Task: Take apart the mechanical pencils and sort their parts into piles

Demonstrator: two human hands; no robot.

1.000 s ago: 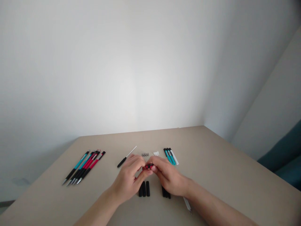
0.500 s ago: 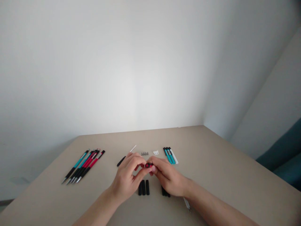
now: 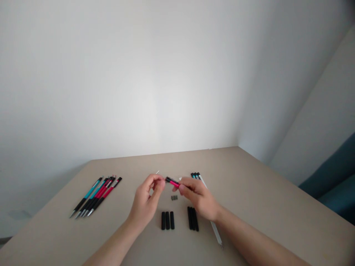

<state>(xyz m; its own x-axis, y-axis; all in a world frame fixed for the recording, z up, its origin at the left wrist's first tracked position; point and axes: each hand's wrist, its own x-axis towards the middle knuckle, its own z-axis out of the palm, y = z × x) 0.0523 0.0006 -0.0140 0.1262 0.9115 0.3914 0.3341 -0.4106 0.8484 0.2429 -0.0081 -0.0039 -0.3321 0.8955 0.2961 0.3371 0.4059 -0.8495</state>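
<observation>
Barrel (image 3: 175, 183), red with a black end, now shows side-on above the table (image 3: 249, 207) — half a second ago mostly hidden between the hands. The right hand (image 3: 199, 195) grips it, seemingly alone; whether the left hand (image 3: 147, 196) pinches anything, I cannot tell.

Pink-red pen barrel (image 3: 174, 182), black-ended, held tilted
</observation>
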